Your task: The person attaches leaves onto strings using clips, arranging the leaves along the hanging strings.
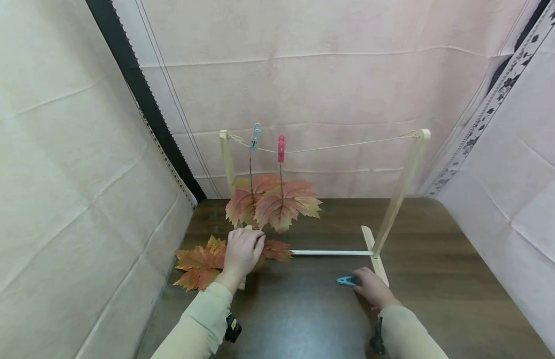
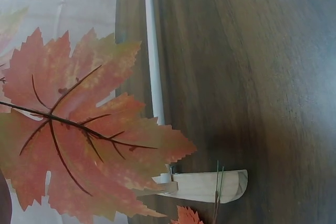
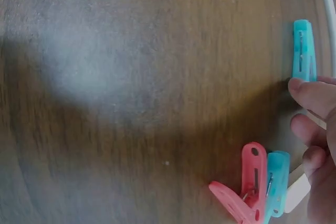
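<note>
My left hand [image 1: 242, 253] is near the rack's left foot and grips a red-orange artificial maple leaf [image 2: 79, 124], its dark stem running toward the hand. In the head view part of this leaf shows right of my fingers. My right hand [image 1: 373, 287] pinches a light-blue clothespin [image 3: 302, 48] between thumb and fingers, by the rack's right foot. Two more maple leaves [image 1: 288, 199] hang by their stems from the string [image 1: 349, 145], one under a blue clothespin [image 1: 255, 137], the other under a pink clothespin [image 1: 281, 148].
Orange leaves [image 1: 199, 267] lie on the table left of my left hand. Below my right hand are a pink clothespin [image 3: 253, 177] and another blue clothespin [image 3: 278, 179]. The wooden rack has a right post [image 1: 400, 192] and a white bottom bar [image 1: 331, 253]. Pale cloth surrounds the table.
</note>
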The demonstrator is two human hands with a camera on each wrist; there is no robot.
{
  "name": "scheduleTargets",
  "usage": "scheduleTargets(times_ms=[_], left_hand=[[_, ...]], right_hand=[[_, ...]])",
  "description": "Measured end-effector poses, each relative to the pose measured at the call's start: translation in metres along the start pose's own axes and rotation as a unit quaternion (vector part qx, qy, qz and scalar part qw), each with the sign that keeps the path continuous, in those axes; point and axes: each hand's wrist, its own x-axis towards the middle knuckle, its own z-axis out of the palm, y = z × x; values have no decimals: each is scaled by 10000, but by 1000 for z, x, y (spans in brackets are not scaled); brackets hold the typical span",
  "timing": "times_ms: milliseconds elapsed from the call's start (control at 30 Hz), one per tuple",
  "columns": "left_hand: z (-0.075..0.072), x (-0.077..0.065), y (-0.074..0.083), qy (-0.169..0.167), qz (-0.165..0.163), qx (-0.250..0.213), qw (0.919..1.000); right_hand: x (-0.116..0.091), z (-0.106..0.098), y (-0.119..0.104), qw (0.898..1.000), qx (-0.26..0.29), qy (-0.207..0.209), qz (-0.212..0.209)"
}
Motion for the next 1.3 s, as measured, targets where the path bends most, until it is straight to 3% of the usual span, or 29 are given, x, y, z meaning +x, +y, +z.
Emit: scheduleTargets(times_ms=[200, 367, 533, 700, 933, 1067, 1300], left_hand=[[2, 3, 6, -180, -79, -84, 9998], [4, 8, 11, -458, -487, -324, 9972], [5, 12, 15, -608, -808, -564, 9933], [6, 16, 20, -568, -835, -777, 9919], [8, 24, 27, -691, -901, -902, 9894], [9, 29, 32, -695, -948, -829, 9896], [10, 34, 39, -383, -995, -994, 9893]], right_hand=[[1, 1, 3, 9999, 112, -81, 90], [4, -7, 2, 9992, 184, 283, -234], [6, -23, -4, 9975, 395, 555, -209], [10, -41, -13, 9966, 551, 615, -70], [12, -70, -30, 9910, 1185, 513, 349], [13, -86, -39, 9884, 1276, 816, 118], [17, -106, -53, 9835, 1371, 1170, -167]])
